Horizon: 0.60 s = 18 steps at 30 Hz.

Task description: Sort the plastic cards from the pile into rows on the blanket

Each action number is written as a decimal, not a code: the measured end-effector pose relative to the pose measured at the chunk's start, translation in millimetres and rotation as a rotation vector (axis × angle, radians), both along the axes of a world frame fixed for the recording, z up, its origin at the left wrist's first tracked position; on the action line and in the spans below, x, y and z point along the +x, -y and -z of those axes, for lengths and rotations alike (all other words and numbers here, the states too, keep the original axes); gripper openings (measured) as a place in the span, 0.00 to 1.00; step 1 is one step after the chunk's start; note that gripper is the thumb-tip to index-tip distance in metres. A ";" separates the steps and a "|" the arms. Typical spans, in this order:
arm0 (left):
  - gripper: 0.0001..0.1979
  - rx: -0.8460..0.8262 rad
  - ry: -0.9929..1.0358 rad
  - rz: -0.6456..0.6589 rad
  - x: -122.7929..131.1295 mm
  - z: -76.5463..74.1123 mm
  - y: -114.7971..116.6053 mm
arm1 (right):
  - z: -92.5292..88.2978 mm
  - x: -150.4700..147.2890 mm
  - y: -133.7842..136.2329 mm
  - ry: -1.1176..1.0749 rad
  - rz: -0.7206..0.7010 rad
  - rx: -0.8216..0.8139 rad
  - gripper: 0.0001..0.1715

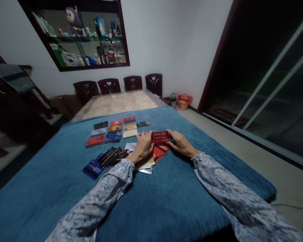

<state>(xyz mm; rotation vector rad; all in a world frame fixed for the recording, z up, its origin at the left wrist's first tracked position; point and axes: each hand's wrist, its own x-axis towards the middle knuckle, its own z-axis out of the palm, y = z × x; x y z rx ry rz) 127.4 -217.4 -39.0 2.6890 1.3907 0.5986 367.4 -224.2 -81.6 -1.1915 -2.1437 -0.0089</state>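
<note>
A blue cloth [166, 195] is spread over the work surface. At the far left of the working area, two dark blue cards [93, 168] are seen at the outer edge of a loose pile [114, 155] of fanned cards in black, red and pale colours. At twelve o'clock from that pile, rows of cards [114, 129] are laid face up, side by side and apart from the pile, each with its long edge running across.

The left hand [142, 148] is rested over the right part of the pile, and its fingers are curled closed onto the left short end of a red card [160, 137]. This card is located just beyond the pile, at three o'clock from the rows, and is held between both hands. Whether it touches the cloth cannot be told. Its long axis is aligned from nine o'clock to three o'clock, and its printed face is turned up. The right hand [180, 144] is closed onto the right short end, with the fingers lightly bent.

The step in hand is judged to be the handling of one card separated from the pile. A setting-down beside the rows would call for the nine-to-three alignment to be kept and for both pinches to be opened together.
</note>
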 end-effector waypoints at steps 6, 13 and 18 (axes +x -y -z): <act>0.21 -0.033 0.012 0.009 -3.2 2.1 -3.8 | -6.1 1.1 2.4 -0.017 -0.034 -0.032 0.32; 0.20 -0.092 0.025 0.050 -7.9 1.1 -4.3 | -11.8 1.1 6.1 0.012 -0.059 -0.033 0.31; 0.17 -0.108 -0.018 0.072 -13.2 -5.7 -2.7 | -17.2 1.8 6.5 0.107 -0.068 -0.004 0.28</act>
